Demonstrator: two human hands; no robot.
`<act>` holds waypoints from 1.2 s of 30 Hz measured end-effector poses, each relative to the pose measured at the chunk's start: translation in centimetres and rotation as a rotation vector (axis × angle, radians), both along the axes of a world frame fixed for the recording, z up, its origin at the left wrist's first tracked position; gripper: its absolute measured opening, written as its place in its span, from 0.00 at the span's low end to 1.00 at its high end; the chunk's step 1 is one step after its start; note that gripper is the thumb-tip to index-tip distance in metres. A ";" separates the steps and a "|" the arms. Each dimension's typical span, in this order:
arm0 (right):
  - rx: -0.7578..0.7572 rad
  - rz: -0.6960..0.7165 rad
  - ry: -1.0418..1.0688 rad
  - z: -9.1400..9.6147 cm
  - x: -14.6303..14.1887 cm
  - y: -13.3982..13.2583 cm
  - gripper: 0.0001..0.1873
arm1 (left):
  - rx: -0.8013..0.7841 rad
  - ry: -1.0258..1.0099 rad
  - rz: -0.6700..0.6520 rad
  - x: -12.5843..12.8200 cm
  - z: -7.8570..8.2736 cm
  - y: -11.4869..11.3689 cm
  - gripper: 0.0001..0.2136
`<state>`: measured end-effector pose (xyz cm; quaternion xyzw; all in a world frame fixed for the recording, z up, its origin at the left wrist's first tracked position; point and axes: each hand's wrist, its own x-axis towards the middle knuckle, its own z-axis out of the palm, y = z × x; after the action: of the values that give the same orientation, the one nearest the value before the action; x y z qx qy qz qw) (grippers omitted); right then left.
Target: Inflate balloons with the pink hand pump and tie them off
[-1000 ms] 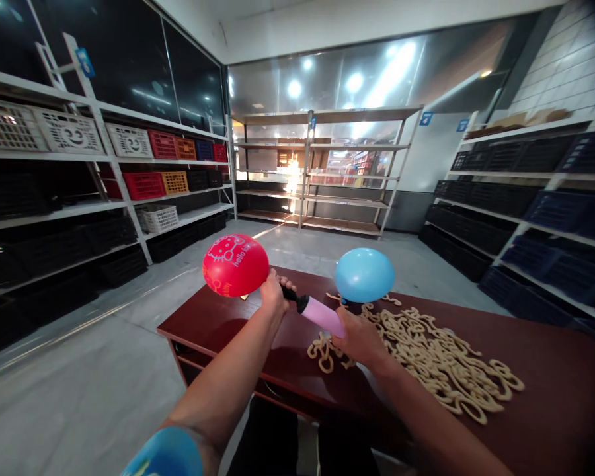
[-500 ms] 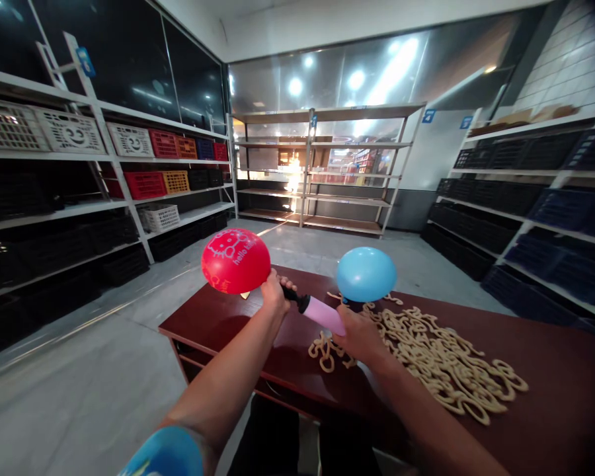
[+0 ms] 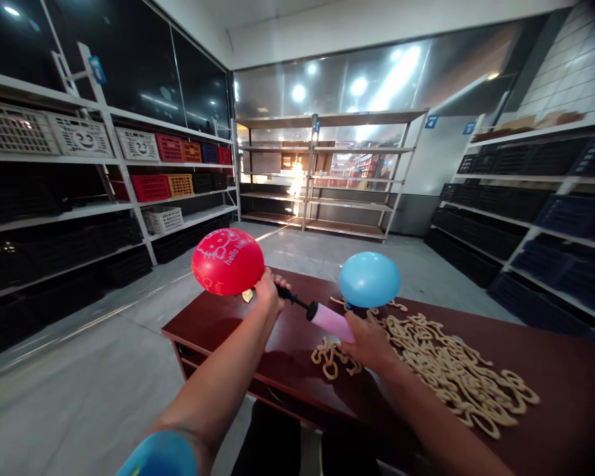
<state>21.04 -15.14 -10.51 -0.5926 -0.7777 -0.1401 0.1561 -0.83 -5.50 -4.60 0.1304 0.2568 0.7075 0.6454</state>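
Observation:
A round, inflated red balloon with printed lettering and a cartoon face stands out to the left of my left hand. The fingers of that hand are closed around the black end of a hand balloon pump, right by the balloon; the balloon's neck is hidden in the grip. My right hand is wrapped around the pump's pink barrel. A thin black rod shows between the two hands. Beyond the right hand sits a blue balloon, inflated, at the table's far side.
Many tan curled loops lie piled on the dark red table, with a smaller cluster under the pump. A pale yellow scrap rests near the red balloon. Shelves with crates line the left; bare racks stand behind.
My hands have moved apart, and more of the pump's black rod shows between them. The red balloon has shifted slightly left with my left hand. The view has tilted a little.

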 end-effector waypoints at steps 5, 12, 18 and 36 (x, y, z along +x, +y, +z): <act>0.051 -0.011 0.032 -0.1 -2.0 0.1 0.11 | 0.013 0.032 -0.041 1.7 -0.1 -0.6 0.16; 0.050 -0.013 -0.001 -0.1 3.6 -0.3 0.13 | 0.026 0.016 0.073 -2.8 1.8 1.5 0.13; 0.057 0.000 0.000 -0.5 0.2 0.2 0.12 | -0.035 0.018 0.012 1.4 0.1 -0.8 0.15; 0.066 0.016 0.014 -0.7 -0.1 0.1 0.10 | -0.050 0.007 -0.015 1.9 -0.6 -0.9 0.15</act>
<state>20.90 -15.02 -11.21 -0.5817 -0.7764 -0.1605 0.1820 1.04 -6.38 -5.21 0.1187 0.2756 0.6956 0.6527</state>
